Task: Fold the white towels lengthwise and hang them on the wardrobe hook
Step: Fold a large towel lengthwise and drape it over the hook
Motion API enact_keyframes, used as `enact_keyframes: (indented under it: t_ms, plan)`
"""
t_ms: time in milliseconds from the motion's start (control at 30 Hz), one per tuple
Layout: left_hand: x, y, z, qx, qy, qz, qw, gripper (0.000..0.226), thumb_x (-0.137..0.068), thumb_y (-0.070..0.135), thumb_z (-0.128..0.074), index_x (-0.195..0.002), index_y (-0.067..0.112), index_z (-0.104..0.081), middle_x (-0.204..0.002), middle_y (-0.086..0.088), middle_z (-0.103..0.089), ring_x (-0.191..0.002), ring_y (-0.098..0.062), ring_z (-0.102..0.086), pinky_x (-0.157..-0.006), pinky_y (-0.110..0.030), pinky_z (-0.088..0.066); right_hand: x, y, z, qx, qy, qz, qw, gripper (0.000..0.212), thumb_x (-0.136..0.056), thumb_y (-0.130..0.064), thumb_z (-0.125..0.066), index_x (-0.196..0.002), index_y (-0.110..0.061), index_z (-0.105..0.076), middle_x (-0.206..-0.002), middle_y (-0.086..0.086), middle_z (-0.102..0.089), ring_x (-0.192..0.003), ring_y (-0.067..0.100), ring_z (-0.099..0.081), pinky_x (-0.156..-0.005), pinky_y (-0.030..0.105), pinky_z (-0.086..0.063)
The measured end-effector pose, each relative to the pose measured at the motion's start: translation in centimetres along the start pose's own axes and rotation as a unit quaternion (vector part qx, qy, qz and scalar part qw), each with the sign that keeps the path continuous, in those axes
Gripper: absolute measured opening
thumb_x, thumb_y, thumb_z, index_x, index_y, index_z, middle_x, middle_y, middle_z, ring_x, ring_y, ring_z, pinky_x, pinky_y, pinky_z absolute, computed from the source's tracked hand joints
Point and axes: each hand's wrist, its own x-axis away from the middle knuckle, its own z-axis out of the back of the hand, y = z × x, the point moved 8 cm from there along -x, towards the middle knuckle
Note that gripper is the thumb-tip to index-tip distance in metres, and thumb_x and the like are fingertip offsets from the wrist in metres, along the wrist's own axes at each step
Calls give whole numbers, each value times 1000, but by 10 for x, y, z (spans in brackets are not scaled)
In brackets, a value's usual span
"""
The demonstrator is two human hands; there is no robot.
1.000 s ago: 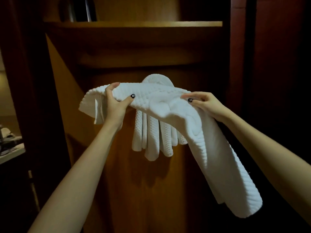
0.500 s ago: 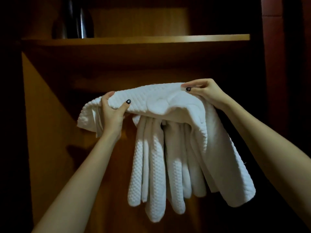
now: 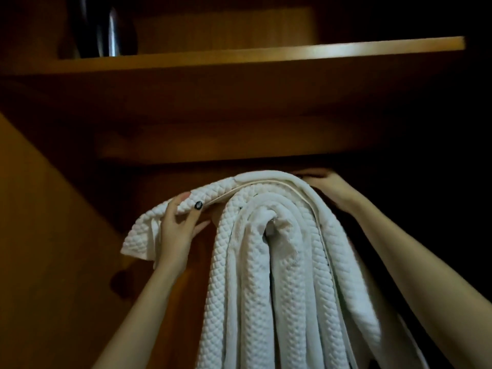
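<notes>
Several folded white waffle towels [image 3: 279,275] hang in a bunch inside the wooden wardrobe; the hook under them is hidden. Another white towel [image 3: 213,193] lies draped over the top of the bunch. My left hand [image 3: 177,230] grips this towel's left end, thumb on top, and that end sticks out to the left. My right hand [image 3: 323,182] is at the towel's right side behind the bunch, fingers reaching over its top edge; whether they curl round the cloth is hidden.
A wooden shelf [image 3: 266,53] runs across above the towels, with a dark shiny object [image 3: 106,30] standing on it at the left. The wardrobe's side panel [image 3: 40,235] is on the left. The right side is dark.
Both hands have lifted the towel up and laid it over the top of the hanging bunch. The camera has come closer and tilted up.
</notes>
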Motion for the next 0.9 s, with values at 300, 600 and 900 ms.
enact_keyframes:
  t_ms: [300, 600, 900]
  plan:
    - [27, 44, -11, -409, -74, -271, 868, 55, -89, 5, -61, -136, 31, -45, -124, 13, -60, -104, 14, -48, -81, -6, -42, 95, -59, -15, 149, 43, 149, 977, 51, -90, -27, -63, -134, -49, -49, -122, -30, -59, -116, -10, -53, -94, 11, -46]
    - [21, 61, -51, -549, -127, -427, 707, 58, -75, 18, -77, -123, 25, -45, -128, -12, -39, -115, -31, -39, -86, -51, -46, 117, -70, -27, 319, 63, 174, 930, 55, -88, -20, -58, -138, -42, -48, -133, -9, -54, -118, 9, -54, -95, 37, -51]
    - [6, 65, -60, -470, -202, -370, 776, 30, -79, 14, -74, -104, 23, -61, -145, -8, -33, -106, -38, -60, -76, -52, -55, 125, -46, -21, 394, 84, 187, 896, 75, -88, -4, -58, -141, -51, -33, -127, -10, -46, -94, 9, -55, -71, 26, -52]
